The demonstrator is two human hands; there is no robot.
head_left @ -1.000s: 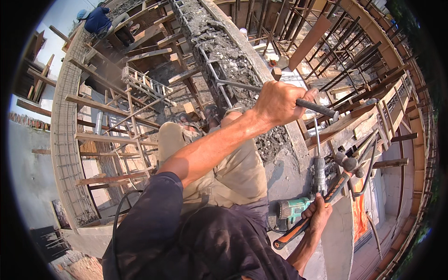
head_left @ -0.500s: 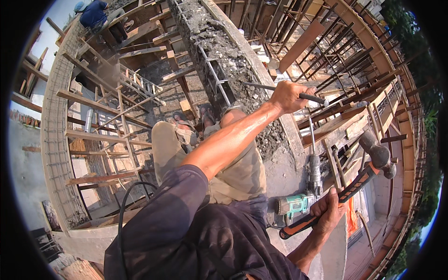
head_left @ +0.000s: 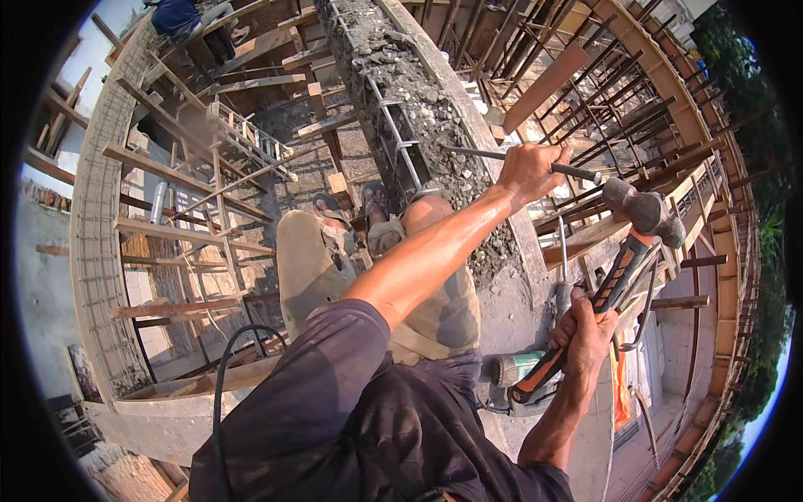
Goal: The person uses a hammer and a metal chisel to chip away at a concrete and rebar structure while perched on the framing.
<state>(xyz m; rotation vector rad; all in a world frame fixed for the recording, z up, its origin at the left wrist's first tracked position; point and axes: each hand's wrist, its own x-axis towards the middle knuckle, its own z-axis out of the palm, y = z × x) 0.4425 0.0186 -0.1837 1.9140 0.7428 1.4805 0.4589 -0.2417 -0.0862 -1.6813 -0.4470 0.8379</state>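
My left hand (head_left: 529, 177) is wrapped round a steel chisel (head_left: 477, 153) that lies nearly level, its far end over the broken concrete (head_left: 447, 125) of a beam. The struck end sticks out to the right of my fist. In my right hand (head_left: 583, 333) is the black and orange handle of a sledgehammer (head_left: 621, 266). Its double-faced head is up close to the chisel's struck end, with a small gap between them. Beneath my right hand, a green power drill (head_left: 512, 368) with a long bit lies on the concrete, partly hidden by the hammer handle.
Exposed rebar (head_left: 391, 121) runs along the chipped beam. Wooden props and planks (head_left: 192, 184) fill the drop at left, and steel bars (head_left: 611, 109) stand at right. A black cable (head_left: 219, 402) passes by my left arm. A person (head_left: 180, 21) sits at the far left.
My right hand has swung the sledgehammer up and to the left, bringing its head near the chisel's struck end. The left hand still holds the chisel in much the same place.
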